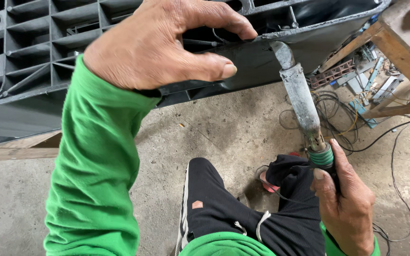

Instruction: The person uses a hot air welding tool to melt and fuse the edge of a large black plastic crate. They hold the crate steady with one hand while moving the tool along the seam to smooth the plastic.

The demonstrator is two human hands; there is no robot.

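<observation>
A large dark grey ribbed plastic panel (29, 52) fills the top of the view. My left hand (162, 42), in a green sleeve, grips the panel's lower edge, thumb underneath. My right hand (345, 204) is closed around the handle of a hot-air tool (304, 109) with a dusty metal barrel and a green collar. The barrel's bent nozzle touches the panel's edge just right of my left thumb.
A wooden table frame (399, 52) stands at the right, with tangled cables (338, 118) and scrap pieces on the concrete floor (224, 128) beneath it. A wooden plank (20, 148) supports the panel at the left. My knees in black trousers are below.
</observation>
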